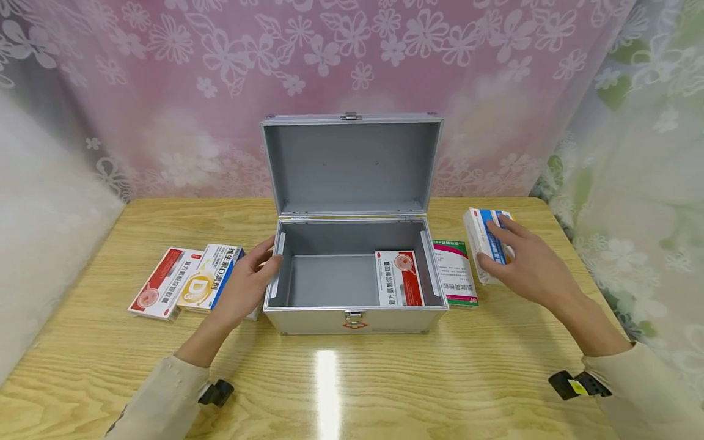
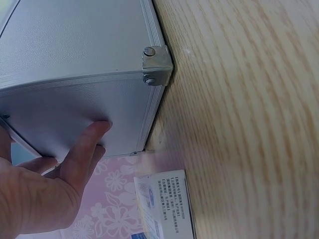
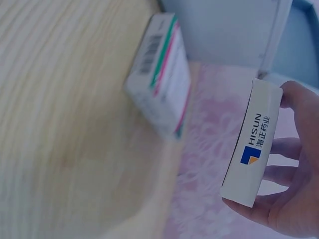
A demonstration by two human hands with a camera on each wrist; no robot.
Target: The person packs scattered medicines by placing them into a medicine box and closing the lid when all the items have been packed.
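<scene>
An aluminium medicine case [image 1: 313,322] stands on the table with its lid raised. My left hand [image 1: 245,284] grips its left wall, thumb at the rim and fingertips against the outside. Inside, at the right end, lies a red-and-white medicine box [image 1: 392,278]. To the case's right, my right hand [image 1: 533,269] holds a blue-and-white medicine box [image 3: 253,144] between thumb and fingers; in the right wrist view it is raised off the table, "HISUN" printed on its side. A green-and-pink-edged medicine box [image 1: 455,275] sits between the case and that hand.
Left of the case are another red-and-white box [image 1: 165,284] and a vitamin D box [image 1: 209,281] leaning against it. The left hand partly covers a further white box [image 1: 254,314]. A floral curtain [image 1: 352,67] hangs behind the wooden table [image 1: 396,385].
</scene>
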